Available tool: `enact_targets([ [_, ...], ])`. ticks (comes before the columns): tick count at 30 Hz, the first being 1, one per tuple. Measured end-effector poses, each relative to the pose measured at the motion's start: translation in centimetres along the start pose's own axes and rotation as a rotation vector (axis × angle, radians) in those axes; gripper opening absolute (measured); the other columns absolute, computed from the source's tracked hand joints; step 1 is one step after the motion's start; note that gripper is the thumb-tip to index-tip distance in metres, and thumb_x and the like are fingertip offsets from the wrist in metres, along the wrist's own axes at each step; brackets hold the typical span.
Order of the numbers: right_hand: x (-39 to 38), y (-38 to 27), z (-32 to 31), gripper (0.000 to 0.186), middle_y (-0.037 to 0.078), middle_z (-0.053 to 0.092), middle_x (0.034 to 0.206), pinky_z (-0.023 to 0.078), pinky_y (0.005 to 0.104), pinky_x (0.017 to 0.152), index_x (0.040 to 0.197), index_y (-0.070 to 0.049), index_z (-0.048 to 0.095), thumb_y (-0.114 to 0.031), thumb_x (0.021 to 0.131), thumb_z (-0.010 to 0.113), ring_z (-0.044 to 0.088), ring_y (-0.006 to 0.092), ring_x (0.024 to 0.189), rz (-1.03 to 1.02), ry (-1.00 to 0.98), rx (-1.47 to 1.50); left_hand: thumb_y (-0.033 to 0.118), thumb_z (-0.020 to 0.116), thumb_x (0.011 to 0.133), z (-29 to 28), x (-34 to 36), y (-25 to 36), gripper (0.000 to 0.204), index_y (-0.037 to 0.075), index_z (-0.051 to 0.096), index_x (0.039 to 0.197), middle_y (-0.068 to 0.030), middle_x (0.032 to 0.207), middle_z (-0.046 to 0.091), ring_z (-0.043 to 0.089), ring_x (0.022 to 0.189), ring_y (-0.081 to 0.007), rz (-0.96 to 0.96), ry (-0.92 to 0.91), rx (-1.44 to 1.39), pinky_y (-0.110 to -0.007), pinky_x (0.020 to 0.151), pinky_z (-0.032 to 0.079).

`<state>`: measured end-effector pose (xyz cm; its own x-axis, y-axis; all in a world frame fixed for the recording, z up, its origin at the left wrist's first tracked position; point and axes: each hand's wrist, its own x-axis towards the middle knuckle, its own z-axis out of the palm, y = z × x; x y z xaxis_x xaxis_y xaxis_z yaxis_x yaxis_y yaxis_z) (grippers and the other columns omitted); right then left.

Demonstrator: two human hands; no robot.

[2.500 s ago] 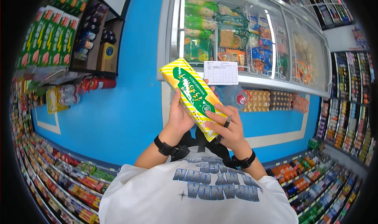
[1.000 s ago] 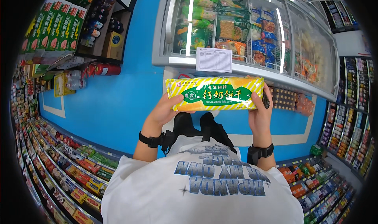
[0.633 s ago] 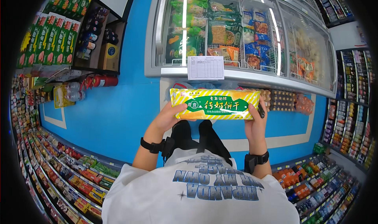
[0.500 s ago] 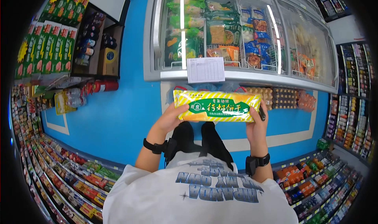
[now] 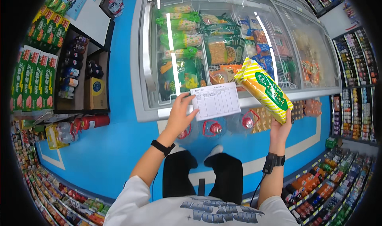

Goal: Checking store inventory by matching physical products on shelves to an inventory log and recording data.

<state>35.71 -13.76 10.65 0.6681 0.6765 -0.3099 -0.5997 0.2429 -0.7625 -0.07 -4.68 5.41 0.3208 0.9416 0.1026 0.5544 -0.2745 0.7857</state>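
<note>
My left hand (image 5: 183,110) is at the left edge of a white printed form (image 5: 215,100) on the freezer's front rim, fingers apart and touching it. My right hand (image 5: 281,126) grips a long yellow-striped packet with a green label (image 5: 264,89) by its lower end, holding it diagonally over the freezer beside the form. A dark object, apparently a pen, is partly hidden behind that hand.
A glass-topped chest freezer (image 5: 296,15) holds bagged food. Beneath are water jugs (image 5: 215,128) and egg trays (image 5: 301,110). Stacked green boxes (image 5: 38,77), dark bottles and a red extinguisher (image 5: 93,122) are left. Stocked shelves (image 5: 352,110) line the right and lower sides.
My left hand has let go of the packet and moved to the form. My right hand has lifted the packet rightward and turned it diagonal. The view has tilted, bringing the freezer lower in the picture.
</note>
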Motion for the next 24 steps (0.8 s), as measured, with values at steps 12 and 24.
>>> enact_targets([
  [12, 12.0, 13.5, 3.8, 0.033, 0.013, 0.062, 0.119, 0.054, 0.0392, 0.087, 0.123, 0.0, 0.056, -0.015, 0.094, 0.064, 0.064, 0.0235, 0.106, -0.351, -0.341, -0.058, 0.01, 0.075, 0.069, 3.0, 0.4, -4.1, 0.031, 0.008, 0.069, 0.099, -0.0066, 0.089, 0.061, 0.061, 0.086, -0.023, 0.179, 0.137, 0.132, -0.034, 0.073, 0.05],
  [24, 12.3, 14.3, 3.9, 0.022, 0.011, 0.068, 0.102, 0.058, 0.037, 0.077, 0.108, -0.001, 0.062, -0.014, 0.092, 0.067, 0.069, 0.0219, 0.092, -0.363, -0.444, -0.199, 0.012, 0.075, 0.073, 4.7, -0.4, -5.0, 0.021, 0.006, 0.062, 0.087, -0.006, 0.079, 0.057, 0.056, 0.077, -0.0229, 0.359, 0.33, 0.292, -0.034, 0.067, 0.045],
])
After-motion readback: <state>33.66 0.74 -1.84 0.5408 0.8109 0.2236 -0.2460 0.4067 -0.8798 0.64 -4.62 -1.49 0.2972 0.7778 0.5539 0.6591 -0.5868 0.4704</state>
